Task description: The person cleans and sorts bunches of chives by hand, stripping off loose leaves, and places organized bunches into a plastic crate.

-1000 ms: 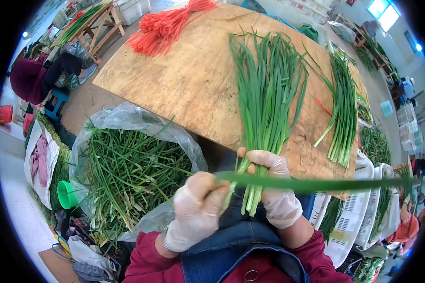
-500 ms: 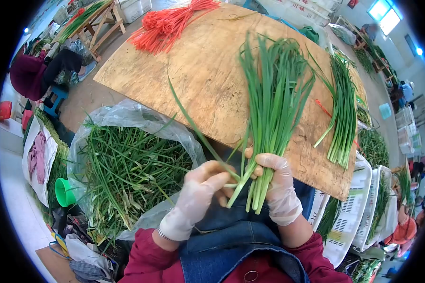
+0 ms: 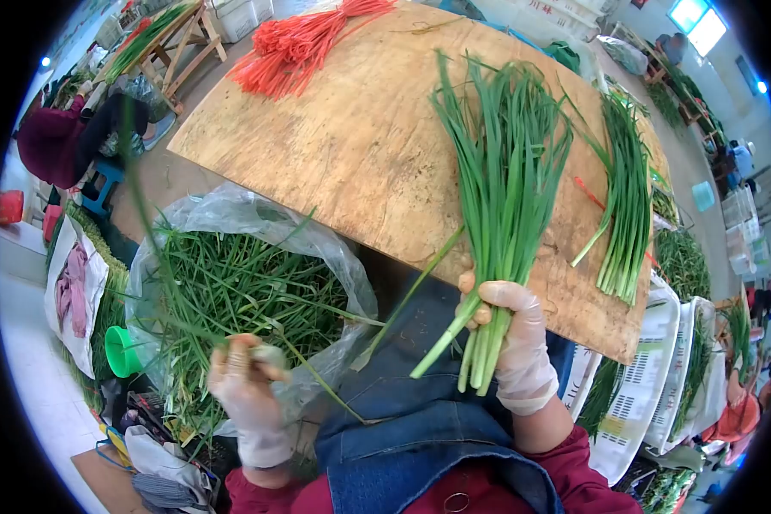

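My right hand, in a thin translucent glove, is wrapped round the white-green stem ends of a bunch of long green leaves. The bunch's upper part rests over the wooden board. Blurred by motion, my gloved left hand is over the near edge of a clear plastic bag full of loose green leaves. Its fingers are closed on a long green leaf that rises to the upper left. A single stalk slants from the board's edge down to my apron.
A second green bunch lies at the board's right, red ties at its far left. White crates stand at the right. A green cup is beside the bag. A person sits at the far left.
My left hand has moved left and down from the bunch to the bag with a leaf. My right hand still holds the bunch, slightly further right.
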